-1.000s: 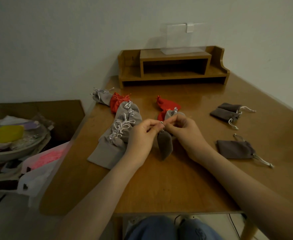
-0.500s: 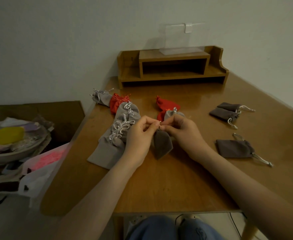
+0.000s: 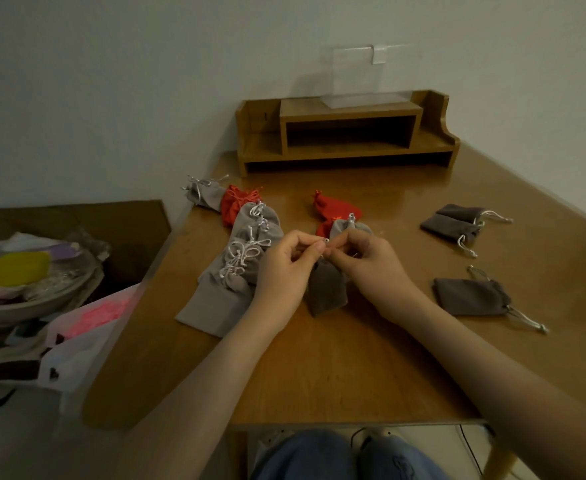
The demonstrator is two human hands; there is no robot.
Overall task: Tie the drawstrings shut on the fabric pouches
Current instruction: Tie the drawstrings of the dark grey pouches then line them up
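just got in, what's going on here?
A person at the wooden table holds a dark grey pouch. Both the left hand and the right hand pinch its white drawstring at the top. Light grey pouches with tied bows lie stacked to their left, and dark pouches with trailing cords lie to the right.

Dark grey pouch (image 3: 326, 289), red pouches (image 3: 336, 207), brown wooden table (image 3: 336, 368).
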